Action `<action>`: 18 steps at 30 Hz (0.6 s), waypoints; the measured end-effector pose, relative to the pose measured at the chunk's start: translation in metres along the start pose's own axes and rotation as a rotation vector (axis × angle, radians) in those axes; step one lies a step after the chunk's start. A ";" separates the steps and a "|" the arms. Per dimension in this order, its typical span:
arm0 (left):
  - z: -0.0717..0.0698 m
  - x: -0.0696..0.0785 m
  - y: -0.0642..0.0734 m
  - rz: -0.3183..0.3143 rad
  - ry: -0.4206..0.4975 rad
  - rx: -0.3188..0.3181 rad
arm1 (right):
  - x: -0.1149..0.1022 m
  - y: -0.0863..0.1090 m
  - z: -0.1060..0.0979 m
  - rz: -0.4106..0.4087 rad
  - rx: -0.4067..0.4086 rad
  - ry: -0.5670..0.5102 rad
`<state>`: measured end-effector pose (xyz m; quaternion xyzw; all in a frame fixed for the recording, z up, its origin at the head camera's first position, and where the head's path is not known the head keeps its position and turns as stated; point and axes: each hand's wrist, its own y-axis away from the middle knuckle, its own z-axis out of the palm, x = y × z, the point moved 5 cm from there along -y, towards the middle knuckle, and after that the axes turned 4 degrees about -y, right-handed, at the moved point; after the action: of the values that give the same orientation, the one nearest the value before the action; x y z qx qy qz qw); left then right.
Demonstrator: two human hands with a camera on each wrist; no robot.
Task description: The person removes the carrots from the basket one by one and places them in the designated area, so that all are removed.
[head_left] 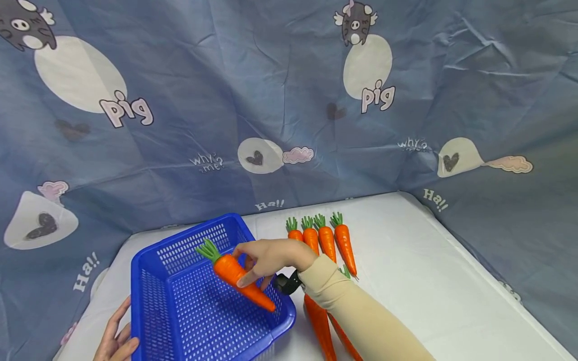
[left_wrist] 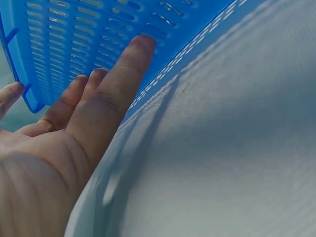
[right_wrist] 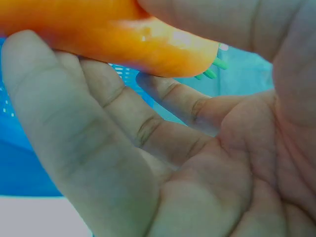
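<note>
An orange carrot (head_left: 239,278) with a green leafy top hangs over the blue plastic basket (head_left: 138,281), tilted with its tip toward the lower right. My right hand (head_left: 266,258) pinches it between thumb and fingers; the right wrist view shows the carrot (right_wrist: 148,44) lying across the fingertips (right_wrist: 29,54). At the basket's left side, my left hand (head_left: 115,333) rests against the outer wall. In the left wrist view its fairly straight fingers (left_wrist: 116,81) touch the slotted wall (left_wrist: 89,29). Inside the basket, the perforated floor shows.
On the white table (head_left: 420,276), right of the basket, several carrots (head_left: 345,243) stand in a row, leaves pointing away from me. More carrots (head_left: 319,321) lie nearer, partly covered by the right sleeve (head_left: 356,306). A printed blue cloth (head_left: 289,100) hangs behind the table.
</note>
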<state>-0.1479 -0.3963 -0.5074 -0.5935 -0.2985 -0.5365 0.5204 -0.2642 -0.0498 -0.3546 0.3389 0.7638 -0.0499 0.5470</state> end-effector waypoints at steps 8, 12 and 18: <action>0.000 0.000 0.000 -0.027 -0.019 0.038 | -0.003 0.016 -0.017 0.003 0.034 -0.024; 0.002 0.003 -0.001 -0.004 0.023 0.006 | -0.003 0.023 -0.024 0.002 0.052 -0.041; 0.003 0.003 0.000 0.008 0.031 -0.008 | 0.000 0.034 -0.033 -0.008 0.078 -0.040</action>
<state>-0.1464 -0.3945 -0.5043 -0.5883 -0.2862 -0.5447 0.5248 -0.2714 -0.0092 -0.3316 0.3561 0.7514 -0.0886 0.5485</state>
